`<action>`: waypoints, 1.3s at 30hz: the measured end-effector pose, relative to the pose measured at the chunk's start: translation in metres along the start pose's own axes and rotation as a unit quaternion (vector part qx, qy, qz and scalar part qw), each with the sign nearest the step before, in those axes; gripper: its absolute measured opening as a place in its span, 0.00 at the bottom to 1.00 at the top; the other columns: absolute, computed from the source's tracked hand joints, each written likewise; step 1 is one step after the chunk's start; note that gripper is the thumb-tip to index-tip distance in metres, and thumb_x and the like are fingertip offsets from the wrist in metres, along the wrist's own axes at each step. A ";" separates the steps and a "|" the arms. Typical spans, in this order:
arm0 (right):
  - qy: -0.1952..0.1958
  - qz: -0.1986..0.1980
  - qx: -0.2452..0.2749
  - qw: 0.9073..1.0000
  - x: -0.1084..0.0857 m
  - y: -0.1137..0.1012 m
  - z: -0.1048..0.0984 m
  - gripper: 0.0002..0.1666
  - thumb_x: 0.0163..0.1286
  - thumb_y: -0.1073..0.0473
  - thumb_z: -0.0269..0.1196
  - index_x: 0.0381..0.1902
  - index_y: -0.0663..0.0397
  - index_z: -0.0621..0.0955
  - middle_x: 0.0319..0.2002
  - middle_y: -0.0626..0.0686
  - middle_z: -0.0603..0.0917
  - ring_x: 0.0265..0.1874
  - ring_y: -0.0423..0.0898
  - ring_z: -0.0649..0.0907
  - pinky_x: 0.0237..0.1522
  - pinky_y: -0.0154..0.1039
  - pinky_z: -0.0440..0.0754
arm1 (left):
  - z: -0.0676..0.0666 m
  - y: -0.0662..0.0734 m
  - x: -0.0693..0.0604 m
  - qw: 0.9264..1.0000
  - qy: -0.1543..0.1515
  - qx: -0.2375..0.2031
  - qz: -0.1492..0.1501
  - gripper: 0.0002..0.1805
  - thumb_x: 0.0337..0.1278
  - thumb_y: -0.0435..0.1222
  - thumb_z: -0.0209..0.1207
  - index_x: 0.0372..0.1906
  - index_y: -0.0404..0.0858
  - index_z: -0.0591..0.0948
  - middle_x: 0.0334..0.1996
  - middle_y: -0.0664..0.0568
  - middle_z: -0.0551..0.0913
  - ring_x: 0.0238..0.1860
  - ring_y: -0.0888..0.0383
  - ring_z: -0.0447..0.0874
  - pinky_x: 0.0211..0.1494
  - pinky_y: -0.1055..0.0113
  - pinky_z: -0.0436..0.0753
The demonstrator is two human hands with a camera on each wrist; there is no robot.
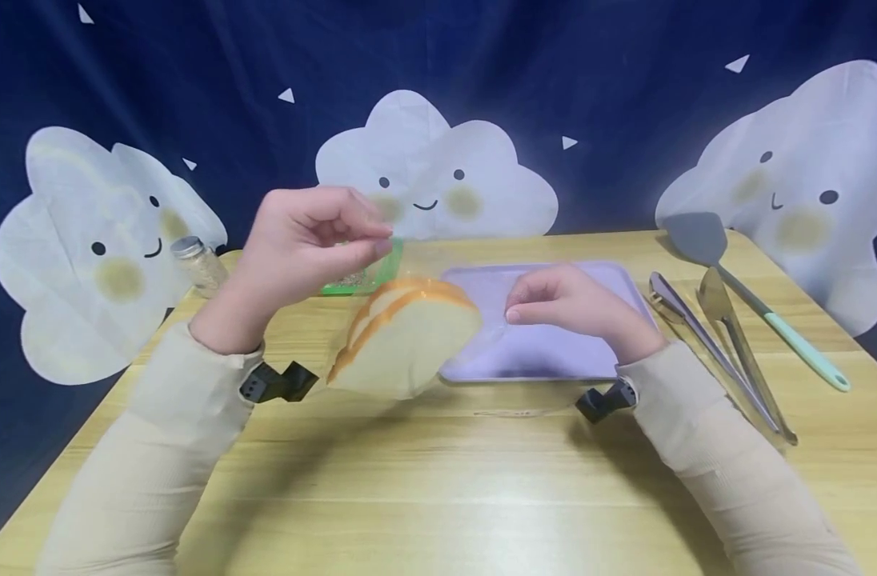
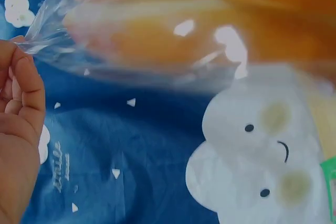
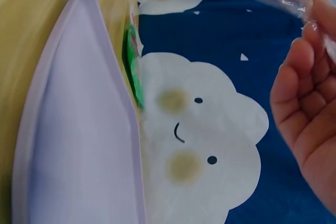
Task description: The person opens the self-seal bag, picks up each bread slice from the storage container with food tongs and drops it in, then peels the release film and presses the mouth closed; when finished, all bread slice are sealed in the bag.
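A clear plastic bag (image 2: pixel 50 27) with several slices of bread (image 1: pixel 427 344) hangs tilted above the wooden table. My left hand (image 1: pixel 305 240) pinches one upper corner of the bag between thumb and fingertips. Lower and to the right, my right hand (image 1: pixel 575 306) pinches the bag's other edge, with its fingers curled, as the right wrist view shows. Between the hands the film is stretched and hard to make out in the head view. The bread's orange-brown crust faces up, its pale cut side toward me.
Behind the right hand lies a purple tray (image 1: pixel 539 360). To its right are metal tongs (image 1: pixel 734 340) and a spatula (image 1: pixel 758 300) with a mint handle. A green-edged packet (image 1: pixel 391 268) and a lidded glass jar (image 1: pixel 201 268) stand at the back left. A thin strip (image 1: pixel 514 414) lies in front.
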State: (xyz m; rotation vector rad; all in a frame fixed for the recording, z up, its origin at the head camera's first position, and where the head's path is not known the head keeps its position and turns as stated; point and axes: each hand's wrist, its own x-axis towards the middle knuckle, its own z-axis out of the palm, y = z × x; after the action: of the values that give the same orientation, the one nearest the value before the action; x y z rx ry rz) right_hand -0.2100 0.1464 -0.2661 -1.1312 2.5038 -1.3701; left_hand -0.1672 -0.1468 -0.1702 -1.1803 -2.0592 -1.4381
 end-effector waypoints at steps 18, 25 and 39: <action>0.186 -0.048 0.219 0.957 0.052 -0.031 0.044 0.09 0.65 0.70 0.56 0.36 0.76 0.77 0.26 0.45 0.83 0.27 0.41 0.82 0.35 0.40 0.83 | -0.032 -0.037 -0.052 0.953 0.296 -0.028 -0.047 0.09 0.44 0.17 0.61 0.27 0.32 0.83 0.23 0.53 0.83 0.22 0.64 0.78 0.27 0.78 0.75; 0.191 0.061 0.359 0.911 0.089 -0.031 0.077 0.05 0.66 0.71 0.55 0.30 0.69 0.76 0.23 0.50 0.80 0.21 0.39 0.80 0.27 0.33 0.82 | -0.044 -0.068 -0.045 0.906 0.387 -0.093 -0.145 0.08 0.48 0.18 0.59 0.25 0.33 0.80 0.18 0.50 0.78 0.20 0.61 0.78 0.27 0.76 0.79; 0.235 0.245 0.354 0.871 0.123 0.031 0.098 0.03 0.63 0.71 0.58 0.36 0.65 0.77 0.24 0.53 0.79 0.20 0.40 0.79 0.26 0.30 0.81 | -0.053 -0.163 -0.062 0.904 0.193 0.133 -0.357 0.11 0.57 0.31 0.58 0.42 0.28 0.77 0.24 0.62 0.74 0.25 0.68 0.71 0.27 0.79 0.72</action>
State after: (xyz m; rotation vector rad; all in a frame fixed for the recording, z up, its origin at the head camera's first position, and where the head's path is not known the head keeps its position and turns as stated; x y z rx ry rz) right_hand -0.2794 0.0102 -0.3149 -0.0110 1.9489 -2.2593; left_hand -0.2697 -0.2419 -0.2875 0.0148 -2.3789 -1.4396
